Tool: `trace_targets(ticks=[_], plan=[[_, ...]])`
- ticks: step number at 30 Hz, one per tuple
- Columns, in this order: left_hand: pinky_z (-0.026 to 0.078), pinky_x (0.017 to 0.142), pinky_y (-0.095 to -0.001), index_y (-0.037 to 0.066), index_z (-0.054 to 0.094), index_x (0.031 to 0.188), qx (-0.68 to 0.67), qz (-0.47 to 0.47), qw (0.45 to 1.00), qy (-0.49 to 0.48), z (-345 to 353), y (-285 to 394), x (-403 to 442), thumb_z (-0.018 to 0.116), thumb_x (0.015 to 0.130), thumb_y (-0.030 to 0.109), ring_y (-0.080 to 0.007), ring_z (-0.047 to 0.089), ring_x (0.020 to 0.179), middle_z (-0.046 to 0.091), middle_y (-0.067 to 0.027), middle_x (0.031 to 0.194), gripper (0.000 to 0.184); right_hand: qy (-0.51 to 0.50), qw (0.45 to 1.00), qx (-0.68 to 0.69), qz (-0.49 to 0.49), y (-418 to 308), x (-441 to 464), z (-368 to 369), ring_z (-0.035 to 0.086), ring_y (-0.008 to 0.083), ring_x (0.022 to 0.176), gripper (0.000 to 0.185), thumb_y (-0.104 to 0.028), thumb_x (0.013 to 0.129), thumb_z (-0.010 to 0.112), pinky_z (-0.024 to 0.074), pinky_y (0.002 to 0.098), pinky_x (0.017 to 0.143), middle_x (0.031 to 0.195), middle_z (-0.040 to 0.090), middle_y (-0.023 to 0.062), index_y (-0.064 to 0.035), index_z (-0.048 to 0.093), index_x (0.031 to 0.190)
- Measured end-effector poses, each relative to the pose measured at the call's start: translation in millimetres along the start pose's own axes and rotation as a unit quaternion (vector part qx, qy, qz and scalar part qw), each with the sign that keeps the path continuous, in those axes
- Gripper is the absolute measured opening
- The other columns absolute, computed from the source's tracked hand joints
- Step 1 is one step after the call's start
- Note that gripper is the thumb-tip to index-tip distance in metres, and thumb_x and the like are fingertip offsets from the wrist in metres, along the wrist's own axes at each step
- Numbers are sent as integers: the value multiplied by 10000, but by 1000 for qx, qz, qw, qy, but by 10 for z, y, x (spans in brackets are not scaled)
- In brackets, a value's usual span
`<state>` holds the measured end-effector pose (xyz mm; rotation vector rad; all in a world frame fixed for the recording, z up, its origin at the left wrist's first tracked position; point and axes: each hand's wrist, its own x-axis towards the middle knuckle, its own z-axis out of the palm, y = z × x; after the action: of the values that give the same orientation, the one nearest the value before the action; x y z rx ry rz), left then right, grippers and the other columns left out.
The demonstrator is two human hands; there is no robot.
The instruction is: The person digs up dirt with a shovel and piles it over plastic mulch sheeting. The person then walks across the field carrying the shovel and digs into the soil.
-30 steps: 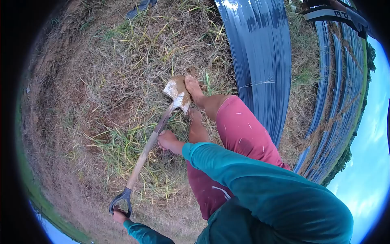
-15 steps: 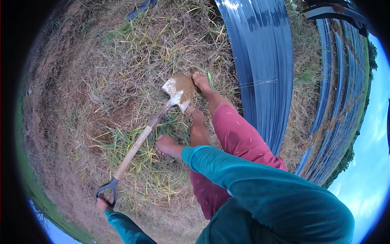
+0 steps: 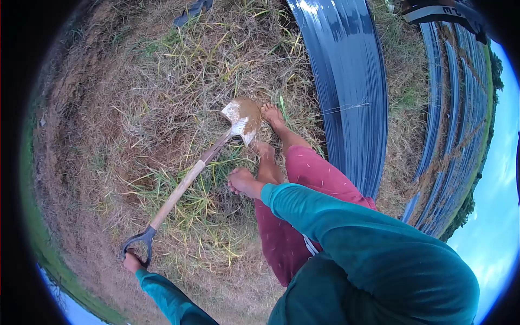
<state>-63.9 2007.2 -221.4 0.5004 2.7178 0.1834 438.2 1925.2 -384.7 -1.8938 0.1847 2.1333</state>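
A shovel (image 3: 177, 199) slants across the view, with a wooden shaft, a dark D-shaped handle and a metal blade. Wet brown soil coats part of the blade, which rests by my bare feet (image 3: 275, 116). My left hand (image 3: 133, 262) is wrapped around the D-handle's grip at lower left. My right hand (image 3: 242, 181) hangs in front of my legs, apart from the shaft, with its fingers curled into a fist. Nothing shows in it.
Dry grass with green tufts (image 3: 189, 203) covers the ground. A raised bed under shiny dark plastic film (image 3: 352, 97) runs along my right, with more covered rows (image 3: 455, 119) beyond. A dark scrap (image 3: 192, 12) lies at the top.
My right hand has moved right, closer to my legs, and its fingers look more curled. My left hand still holds the shovel handle, and the blade stays by my feet.
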Motion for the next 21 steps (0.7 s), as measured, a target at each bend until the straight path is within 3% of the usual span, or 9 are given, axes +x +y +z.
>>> trace_targets(ticks=[9,15,16,20,21], plan=[[354,415,-347,9,527,577,-49,-18,998,37,69,-487,-274,617,718,156,-196,457,409,484,-73,517,223,-73,997,-8,-28,-251,-38,68,594,132,553,73,-129,934,547,486,276,437,762,610,49,-62,561,907],[340,408,-351,-8,552,607,-46,18,997,53,-7,-707,-186,624,741,163,-187,460,401,497,-83,511,229,11,1000,-27,3,-144,120,-164,603,141,554,105,-143,932,548,531,290,467,739,611,40,-61,554,867],[335,408,-351,-7,555,612,-45,17,997,59,-29,-549,-401,635,747,171,-180,454,401,492,-80,507,237,-16,1000,-20,4,68,324,-254,660,197,693,213,-226,940,571,595,336,584,873,629,106,-30,573,1024],[309,415,-338,-6,541,605,-1,45,995,84,-345,101,-1521,695,781,230,-150,415,411,470,-64,494,332,5,992,49,114,-145,77,-44,622,356,1017,660,-469,970,502,564,477,879,1183,522,241,11,364,1402],[302,418,-335,-5,529,598,9,58,994,97,-425,186,-1819,712,794,246,-142,397,411,455,-56,485,367,-21,985,136,108,-171,144,8,620,362,1021,655,-480,973,488,559,484,885,1188,522,241,14,375,1387]])
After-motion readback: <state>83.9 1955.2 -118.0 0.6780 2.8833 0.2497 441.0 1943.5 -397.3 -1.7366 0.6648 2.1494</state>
